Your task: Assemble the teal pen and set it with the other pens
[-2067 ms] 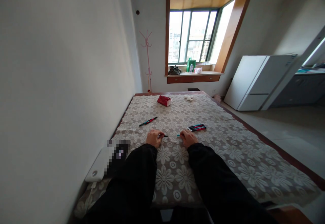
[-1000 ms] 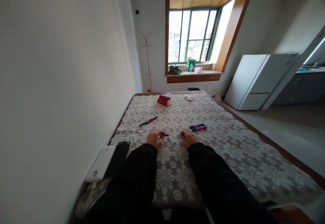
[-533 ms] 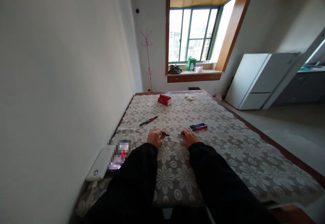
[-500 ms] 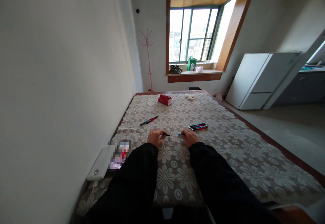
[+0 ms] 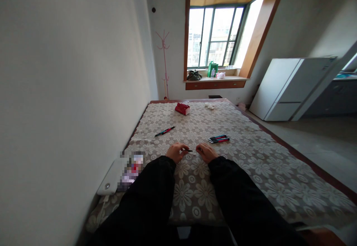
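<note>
Above the tablecloth (image 5: 192, 201), my left hand (image 5: 176, 152) pinches a short black pen part (image 5: 189, 150) that points to the right. Close beside its tip is my right hand (image 5: 206, 152), its fingers pressed together; what they hold is hidden or too small to name. A small pale bit shows near those fingertips. Several pens (image 5: 219, 139) with dark, red and teal parts lie side by side just beyond my right hand. Farther off to the left, a teal-and-red pen or pair of pens (image 5: 164, 131) lies at a slant.
A red packet of tissues (image 5: 182, 108) lies toward the far end, with a crumpled white item (image 5: 210, 106) to its right. At left, a white device (image 5: 108, 182) with a cable sits by a blurred phone-like object (image 5: 131, 171). The wall (image 5: 69, 89) borders the left side.
My hands have come closer together. The thin pale rod and teal piece that showed between them are no longer visible. The camera view has shifted slightly; the pens lie unmoved.
</note>
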Motion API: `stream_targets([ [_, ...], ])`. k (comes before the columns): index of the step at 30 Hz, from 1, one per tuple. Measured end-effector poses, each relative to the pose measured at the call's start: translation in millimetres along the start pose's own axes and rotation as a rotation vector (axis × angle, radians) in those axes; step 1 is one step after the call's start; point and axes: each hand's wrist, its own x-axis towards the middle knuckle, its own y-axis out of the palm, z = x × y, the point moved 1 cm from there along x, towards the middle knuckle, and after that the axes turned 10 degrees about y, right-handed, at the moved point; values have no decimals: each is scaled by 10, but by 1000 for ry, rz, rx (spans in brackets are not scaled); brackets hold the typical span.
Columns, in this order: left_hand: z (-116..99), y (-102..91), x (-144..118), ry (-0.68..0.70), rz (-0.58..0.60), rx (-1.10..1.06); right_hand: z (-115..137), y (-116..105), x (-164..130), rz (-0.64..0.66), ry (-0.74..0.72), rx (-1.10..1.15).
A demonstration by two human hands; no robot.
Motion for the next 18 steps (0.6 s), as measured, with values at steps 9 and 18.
stream_targets([
  [9,-108,72,25,28,-23,-82,126,-33,-30,108,-95,22],
  [18,-130,77,12,44,24,-37,124,16,-22,116,-44,12],
])
